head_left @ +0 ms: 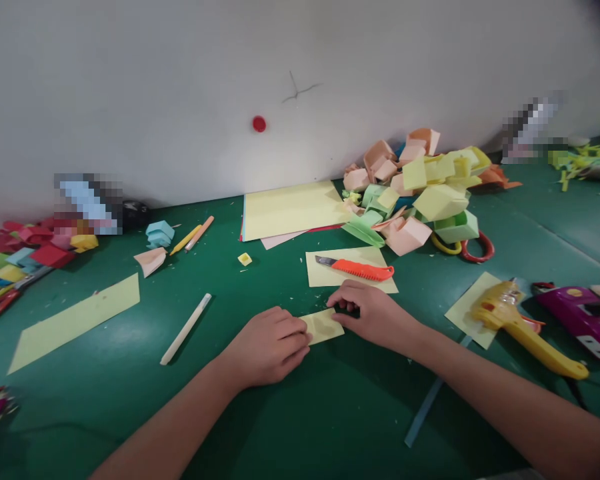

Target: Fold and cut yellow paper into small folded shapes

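A small pale-yellow piece of paper [325,326] lies between my hands, close to the green tabletop. The curled fingers of my left hand [273,343] grip its left end and hide that part. At the other end, my right hand [367,313] pinches the upper right corner between thumb and fingertips. Just beyond them, an orange utility knife [363,269] with its blade out rests on a pale-yellow paper sheet [317,274]. To the left of my left hand lies a thin whitish stick [186,329].
A yellow glue gun [525,327] and a purple tool [587,319] lie at the right. Folded paper pieces [443,200] heap up before the wall, near red-handled scissors [479,248]. Stacked paper sheets [293,210] stand behind; a yellow strip [77,320] lies left.
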A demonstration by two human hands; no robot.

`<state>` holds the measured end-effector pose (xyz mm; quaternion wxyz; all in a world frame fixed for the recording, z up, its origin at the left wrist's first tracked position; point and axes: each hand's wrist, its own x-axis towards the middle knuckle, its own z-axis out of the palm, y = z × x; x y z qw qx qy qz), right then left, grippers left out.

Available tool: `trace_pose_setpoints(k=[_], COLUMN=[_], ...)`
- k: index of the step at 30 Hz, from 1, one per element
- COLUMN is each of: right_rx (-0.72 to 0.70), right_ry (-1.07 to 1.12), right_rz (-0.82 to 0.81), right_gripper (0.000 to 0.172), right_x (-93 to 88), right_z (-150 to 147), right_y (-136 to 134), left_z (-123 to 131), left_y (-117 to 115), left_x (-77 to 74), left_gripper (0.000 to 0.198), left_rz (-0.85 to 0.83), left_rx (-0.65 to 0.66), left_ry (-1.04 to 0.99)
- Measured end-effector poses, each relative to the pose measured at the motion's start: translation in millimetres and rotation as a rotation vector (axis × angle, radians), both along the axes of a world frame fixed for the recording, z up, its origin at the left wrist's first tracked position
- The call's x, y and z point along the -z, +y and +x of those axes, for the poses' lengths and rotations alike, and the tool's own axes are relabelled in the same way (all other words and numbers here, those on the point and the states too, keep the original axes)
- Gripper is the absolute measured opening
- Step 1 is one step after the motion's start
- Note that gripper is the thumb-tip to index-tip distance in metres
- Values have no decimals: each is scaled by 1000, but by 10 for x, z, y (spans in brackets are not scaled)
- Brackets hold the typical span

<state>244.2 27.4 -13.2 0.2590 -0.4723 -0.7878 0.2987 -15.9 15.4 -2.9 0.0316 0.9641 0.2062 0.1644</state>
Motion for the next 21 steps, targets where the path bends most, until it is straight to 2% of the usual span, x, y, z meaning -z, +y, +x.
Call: trace_pose_setpoints(k=[3,12,21], right_rx=[-42,-59,-53], right_ry=[22,17,20], right_rz=[29,34,37], right_gripper=[9,14,12], right_x=[9,-4,-3], right_z=[5,16,10], right_y=[2,-1,-7], left_z=[52,258,252], left_y=[-89,-469,-488], left_x=[-28,25,44], left_gripper=[21,18,18], left_rz=[85,179,202], left_rx=[-40,-379,-410], left_ry=[80,65,38])
